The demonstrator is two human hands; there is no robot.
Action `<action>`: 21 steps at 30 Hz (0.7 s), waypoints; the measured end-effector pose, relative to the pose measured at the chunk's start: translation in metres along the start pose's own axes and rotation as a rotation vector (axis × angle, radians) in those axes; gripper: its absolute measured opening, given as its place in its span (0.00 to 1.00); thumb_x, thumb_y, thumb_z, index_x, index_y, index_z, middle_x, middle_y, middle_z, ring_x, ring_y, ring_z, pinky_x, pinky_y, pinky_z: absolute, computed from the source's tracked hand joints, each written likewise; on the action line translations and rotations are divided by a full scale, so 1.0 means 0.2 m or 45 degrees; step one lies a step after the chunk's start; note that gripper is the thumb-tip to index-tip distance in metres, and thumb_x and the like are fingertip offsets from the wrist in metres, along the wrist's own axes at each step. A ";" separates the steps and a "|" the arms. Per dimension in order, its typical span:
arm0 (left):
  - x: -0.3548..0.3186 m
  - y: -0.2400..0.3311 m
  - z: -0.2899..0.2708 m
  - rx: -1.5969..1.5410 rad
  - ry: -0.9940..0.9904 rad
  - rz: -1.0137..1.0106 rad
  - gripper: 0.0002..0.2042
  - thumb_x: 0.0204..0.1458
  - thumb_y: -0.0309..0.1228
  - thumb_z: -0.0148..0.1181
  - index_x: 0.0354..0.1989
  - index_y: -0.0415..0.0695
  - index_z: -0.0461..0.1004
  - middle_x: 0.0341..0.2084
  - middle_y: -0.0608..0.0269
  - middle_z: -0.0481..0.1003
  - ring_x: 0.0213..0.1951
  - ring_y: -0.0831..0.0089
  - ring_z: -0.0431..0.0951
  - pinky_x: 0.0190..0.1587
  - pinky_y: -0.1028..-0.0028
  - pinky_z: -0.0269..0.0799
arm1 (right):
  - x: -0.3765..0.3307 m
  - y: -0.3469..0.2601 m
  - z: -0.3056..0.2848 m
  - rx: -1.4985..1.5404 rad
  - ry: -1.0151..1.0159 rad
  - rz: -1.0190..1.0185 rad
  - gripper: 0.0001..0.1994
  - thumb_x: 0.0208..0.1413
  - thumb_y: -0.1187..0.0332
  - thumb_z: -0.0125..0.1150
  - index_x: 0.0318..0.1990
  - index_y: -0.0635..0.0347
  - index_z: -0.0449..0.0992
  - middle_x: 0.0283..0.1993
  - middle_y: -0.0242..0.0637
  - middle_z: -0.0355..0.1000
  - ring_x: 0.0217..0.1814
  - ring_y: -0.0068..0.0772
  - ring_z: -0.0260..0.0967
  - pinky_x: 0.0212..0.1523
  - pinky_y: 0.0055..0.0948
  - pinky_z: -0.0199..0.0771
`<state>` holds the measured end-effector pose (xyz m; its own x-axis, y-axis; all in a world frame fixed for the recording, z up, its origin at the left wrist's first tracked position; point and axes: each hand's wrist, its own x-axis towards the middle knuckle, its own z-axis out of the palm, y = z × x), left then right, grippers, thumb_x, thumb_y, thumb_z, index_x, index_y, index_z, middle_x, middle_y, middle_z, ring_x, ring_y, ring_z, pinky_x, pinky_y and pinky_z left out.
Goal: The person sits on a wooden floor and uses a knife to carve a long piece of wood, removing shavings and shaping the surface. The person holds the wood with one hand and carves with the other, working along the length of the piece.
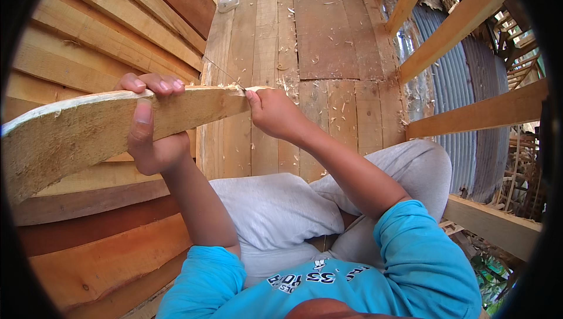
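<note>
Plank point(88, 134): runs from the rim at 9 o'clock to just short of centre, toward 11. Left grip point(157, 150), at 9 o'clock, clasps it; right grip point(277, 112), near centre toward 12, is closed, apparently round a thin tool point(226, 74), handle hidden. Risks (judged): tool skids off the plank and nicks the left fingers point(158, 84); plank twists, apparently steadied one-handed. Writing: print on turquoise shirt point(346, 284), 6 o'clock, not transcribed.

Plank floor point(267, 43), corrugated sheets point(450, 87) behind wooden rails point(476, 115), small rounded object point(227, 3), perhaps plastic
</note>
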<state>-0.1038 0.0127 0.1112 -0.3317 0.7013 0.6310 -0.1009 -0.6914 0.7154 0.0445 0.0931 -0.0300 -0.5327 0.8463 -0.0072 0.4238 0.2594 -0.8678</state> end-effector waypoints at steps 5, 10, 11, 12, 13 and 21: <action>0.04 0.00 0.00 -0.004 0.065 -0.008 0.15 0.50 0.35 0.53 0.44 0.41 0.65 0.31 0.53 0.71 0.37 0.63 0.71 0.47 0.62 0.67 | 0.02 0.09 -0.04 0.014 -0.092 0.100 0.24 0.66 0.59 0.42 0.27 0.71 0.74 0.26 0.61 0.72 0.32 0.64 0.72 0.39 0.54 0.71; 0.03 0.03 -0.18 -0.025 0.019 0.018 0.15 0.49 0.37 0.53 0.43 0.44 0.65 0.31 0.55 0.71 0.36 0.65 0.71 0.46 0.63 0.65 | -0.09 -0.20 -0.07 -0.122 -0.174 -0.009 0.22 0.66 0.59 0.43 0.29 0.69 0.77 0.28 0.61 0.73 0.35 0.64 0.73 0.42 0.54 0.72; 0.03 0.02 -0.16 -0.011 0.018 0.014 0.15 0.49 0.38 0.54 0.43 0.44 0.65 0.31 0.56 0.71 0.36 0.65 0.71 0.46 0.63 0.65 | -0.06 -0.12 -0.06 -0.130 -0.114 0.003 0.22 0.66 0.59 0.43 0.32 0.69 0.78 0.31 0.62 0.74 0.37 0.65 0.73 0.44 0.54 0.72; 0.03 0.01 -0.14 0.003 0.018 0.011 0.16 0.49 0.38 0.54 0.43 0.45 0.65 0.31 0.56 0.71 0.36 0.65 0.71 0.45 0.63 0.65 | -0.05 0.03 -0.04 -0.156 -0.105 0.099 0.22 0.66 0.59 0.43 0.32 0.69 0.78 0.31 0.62 0.74 0.37 0.65 0.72 0.44 0.54 0.72; 0.05 -0.01 -0.14 -0.022 -0.002 0.004 0.16 0.49 0.38 0.54 0.43 0.45 0.65 0.30 0.56 0.72 0.35 0.65 0.71 0.46 0.63 0.65 | -0.03 0.23 -0.03 -0.185 -0.082 0.176 0.22 0.66 0.59 0.43 0.32 0.69 0.78 0.32 0.62 0.74 0.37 0.65 0.72 0.44 0.54 0.71; 0.02 0.02 -0.16 0.026 -0.026 0.008 0.16 0.49 0.39 0.55 0.44 0.45 0.65 0.30 0.55 0.72 0.35 0.64 0.72 0.46 0.62 0.65 | -0.03 -0.10 -0.05 -0.154 -0.199 0.163 0.23 0.66 0.59 0.43 0.35 0.71 0.78 0.34 0.61 0.76 0.40 0.60 0.75 0.45 0.52 0.72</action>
<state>-0.1351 0.0067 0.1079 -0.3133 0.7006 0.6411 -0.0794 -0.6921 0.7175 0.0465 0.0870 -0.0082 -0.5715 0.7962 -0.1984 0.5752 0.2163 -0.7889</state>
